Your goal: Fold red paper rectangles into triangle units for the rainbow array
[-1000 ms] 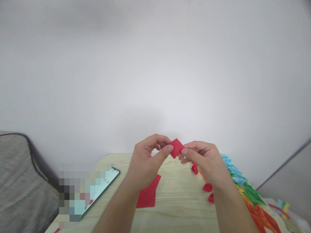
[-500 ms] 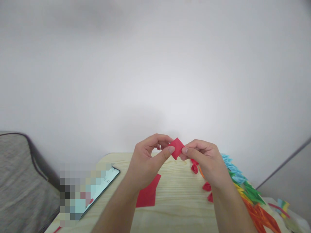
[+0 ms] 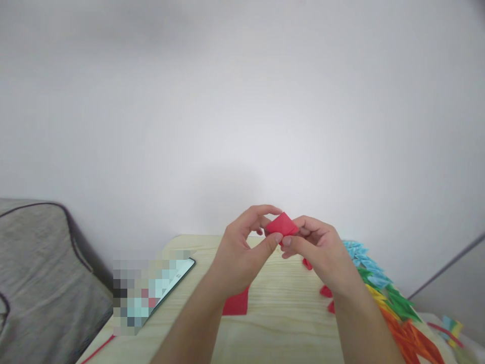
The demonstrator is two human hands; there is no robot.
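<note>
Above the pale wooden table [image 3: 284,303], our left hand [image 3: 240,255] and right hand [image 3: 320,247] grip the folded red paper [image 3: 283,223] in closed fingertips, its diamond now spread into a wider peak, so its folds seem partly opened

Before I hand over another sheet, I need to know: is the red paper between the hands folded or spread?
Folded: the red paper shows creases and a pointed top.

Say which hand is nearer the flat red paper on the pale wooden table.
Left: the left hand is above the flat paper, partly hiding it; the right hand is farther off, rightward.
</note>
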